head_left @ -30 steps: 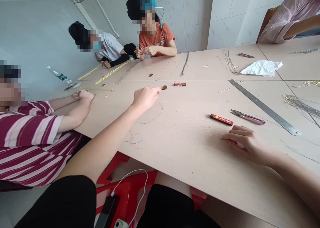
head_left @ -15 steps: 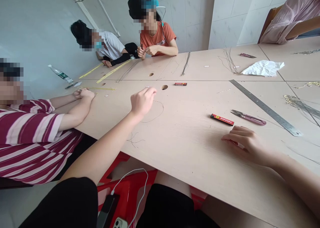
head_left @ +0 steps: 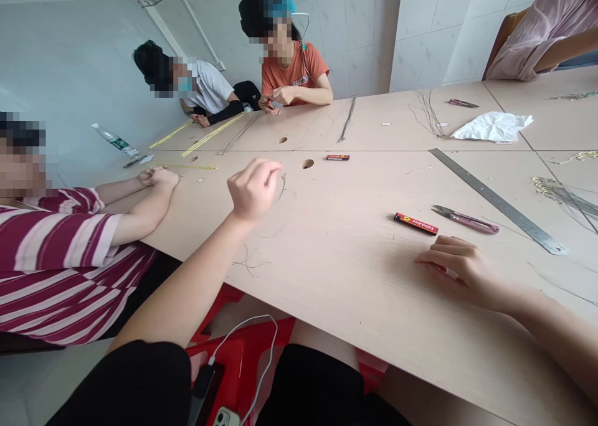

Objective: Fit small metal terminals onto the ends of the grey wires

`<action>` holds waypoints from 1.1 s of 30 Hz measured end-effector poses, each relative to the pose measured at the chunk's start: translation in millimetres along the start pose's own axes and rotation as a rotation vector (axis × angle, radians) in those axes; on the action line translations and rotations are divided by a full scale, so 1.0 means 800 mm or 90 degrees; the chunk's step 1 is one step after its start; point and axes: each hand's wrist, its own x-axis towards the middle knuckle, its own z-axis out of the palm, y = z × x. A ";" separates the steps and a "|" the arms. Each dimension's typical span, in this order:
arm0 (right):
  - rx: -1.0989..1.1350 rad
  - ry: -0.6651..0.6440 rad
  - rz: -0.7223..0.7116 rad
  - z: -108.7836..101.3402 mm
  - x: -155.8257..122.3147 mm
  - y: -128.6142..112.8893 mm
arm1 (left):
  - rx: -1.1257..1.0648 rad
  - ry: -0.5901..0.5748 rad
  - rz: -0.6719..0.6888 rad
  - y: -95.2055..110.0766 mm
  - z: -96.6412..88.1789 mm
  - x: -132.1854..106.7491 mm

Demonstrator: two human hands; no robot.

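My left hand [head_left: 253,188] is raised over the table, its fingers curled and its thumb and forefinger pinched together. A thin dark cord [head_left: 282,187] hangs from the pinch, with a faint curved length below it. On the tabletop beneath my left forearm lie several loose cord strands [head_left: 252,264]. My right hand [head_left: 455,264] rests on the table, fingers loosely bent with a gap by the thumb, and nothing shows in it. Just beyond it are a red lighter [head_left: 415,223] and thread snips [head_left: 466,219] with pinkish handles, neither touched.
A steel ruler [head_left: 498,198] lies slantwise at the right, beside bundled cords [head_left: 560,192]. Another red lighter [head_left: 337,157] sits near a round table hole [head_left: 307,164]. Crumpled white tissue [head_left: 493,127] is farther back. Co-workers sit at left and across; one in stripes [head_left: 70,239] is close.
My left hand has drawn back a little to the left and turned, and the cord's loop on the table has shifted with it. My right hand stays put.
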 end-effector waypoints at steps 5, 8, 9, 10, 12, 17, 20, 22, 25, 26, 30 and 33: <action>0.000 0.003 -0.002 0.002 -0.002 0.002 | 0.002 0.006 0.083 0.009 0.003 -0.006; -0.005 0.003 -0.008 0.002 -0.002 0.002 | -0.004 0.017 0.107 0.015 0.005 -0.009; -0.005 0.004 -0.008 0.002 -0.001 0.001 | -0.016 0.012 0.126 0.017 0.006 -0.010; -0.004 0.005 -0.008 0.002 -0.001 0.001 | -0.028 0.007 0.142 0.019 0.006 -0.009; -0.001 0.004 -0.007 0.002 -0.001 0.001 | -0.040 0.020 0.134 0.020 0.006 -0.008; 0.004 0.005 -0.001 0.003 0.000 0.001 | -0.040 0.016 0.016 0.018 0.005 -0.003; 0.008 0.005 0.001 0.005 -0.002 0.002 | -0.050 -0.087 0.090 0.019 0.006 -0.006; 0.009 0.003 -0.005 0.005 -0.002 0.002 | -0.049 -0.112 0.125 0.019 0.006 -0.007; 0.004 -0.002 -0.007 0.004 -0.001 0.001 | -0.063 -0.109 0.134 0.019 0.005 -0.005; 0.001 -0.004 -0.008 0.003 0.000 0.000 | -0.072 -0.111 0.137 0.020 0.005 -0.004; 0.002 -0.013 -0.006 0.003 0.001 -0.001 | -0.116 -0.146 0.190 0.031 0.010 -0.006; 0.009 -0.012 0.004 0.004 0.001 -0.001 | -0.120 -0.042 0.185 0.038 0.015 -0.007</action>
